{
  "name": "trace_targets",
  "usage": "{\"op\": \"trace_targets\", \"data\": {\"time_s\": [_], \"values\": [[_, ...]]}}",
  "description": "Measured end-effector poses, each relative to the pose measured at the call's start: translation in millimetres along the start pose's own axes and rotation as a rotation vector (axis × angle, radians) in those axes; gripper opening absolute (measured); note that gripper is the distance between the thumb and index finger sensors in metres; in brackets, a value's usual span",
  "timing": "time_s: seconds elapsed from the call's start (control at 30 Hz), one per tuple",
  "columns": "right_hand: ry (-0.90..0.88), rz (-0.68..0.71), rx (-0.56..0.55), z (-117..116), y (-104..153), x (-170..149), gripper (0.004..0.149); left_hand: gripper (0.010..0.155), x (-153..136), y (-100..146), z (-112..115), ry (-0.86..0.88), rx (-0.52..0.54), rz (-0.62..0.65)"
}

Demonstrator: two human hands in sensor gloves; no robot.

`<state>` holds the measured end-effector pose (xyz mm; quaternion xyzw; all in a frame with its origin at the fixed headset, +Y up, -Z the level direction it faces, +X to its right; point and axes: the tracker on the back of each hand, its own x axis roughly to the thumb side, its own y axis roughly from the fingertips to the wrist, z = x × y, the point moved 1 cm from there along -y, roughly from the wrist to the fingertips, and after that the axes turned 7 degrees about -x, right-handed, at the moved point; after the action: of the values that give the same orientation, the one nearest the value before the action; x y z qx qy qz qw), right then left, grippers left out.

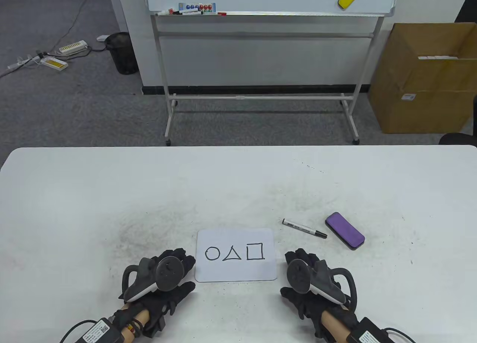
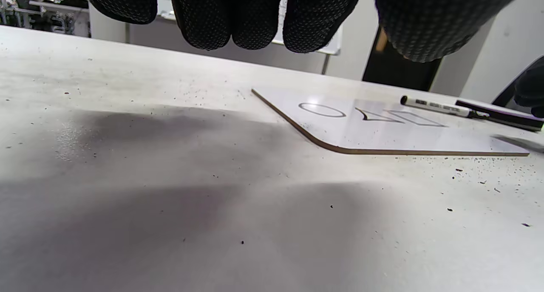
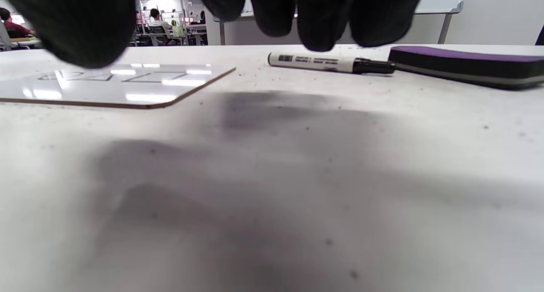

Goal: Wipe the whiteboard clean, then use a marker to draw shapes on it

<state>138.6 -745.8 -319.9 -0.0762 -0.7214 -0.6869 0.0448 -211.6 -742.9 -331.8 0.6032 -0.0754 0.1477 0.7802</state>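
**Board, marker and eraser at rest; both hands empty**

The left hand [image 1: 164, 279] lay flat on the table [image 1: 74, 194], fingers relaxed and spread, holding nothing, its fingertips just beside the left edge of the board [image 1: 236, 255]. The board lay flat at the near centre of the table, between the two hands. It carried a circle, a triangle and a square in black line. It looked thin, stiff and light, with a glossy face; it would likely slide under a wiping stroke unless one hand pressed down a bare corner or edge.

The right hand [image 1: 309, 279] rested just right of the board, fingers loose, also empty. Beyond it lay the marker [image 1: 304, 228], apparently capped, cap pointing right. It looked slim, hard and prone to roll; the mid-barrel would suit a pinch. The eraser [image 1: 344, 230] lay just right of the marker, purple top up. It appeared light, best gripped across its long sides.
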Motion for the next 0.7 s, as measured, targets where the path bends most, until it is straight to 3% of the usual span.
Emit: {"op": "trace_targets", "data": {"time_s": [0.4,0.53,0.7], "values": [[-0.006,-0.048,-0.051,5.0,-4.8,-10.5,0.092,0.072,-0.3,-0.4,-0.3,0.006,0.003,0.005],[-0.041,-0.133,-0.127,14.3,-13.6,-33.2,0.092,0.072,-0.2,-0.7,-0.4,0.007,0.003,0.006],[-0.127,-0.307,-0.216,22.1,-28.3,-83.7,0.093,0.072,-0.5,-0.9,-1.3,0.01,0.005,0.006]]}}
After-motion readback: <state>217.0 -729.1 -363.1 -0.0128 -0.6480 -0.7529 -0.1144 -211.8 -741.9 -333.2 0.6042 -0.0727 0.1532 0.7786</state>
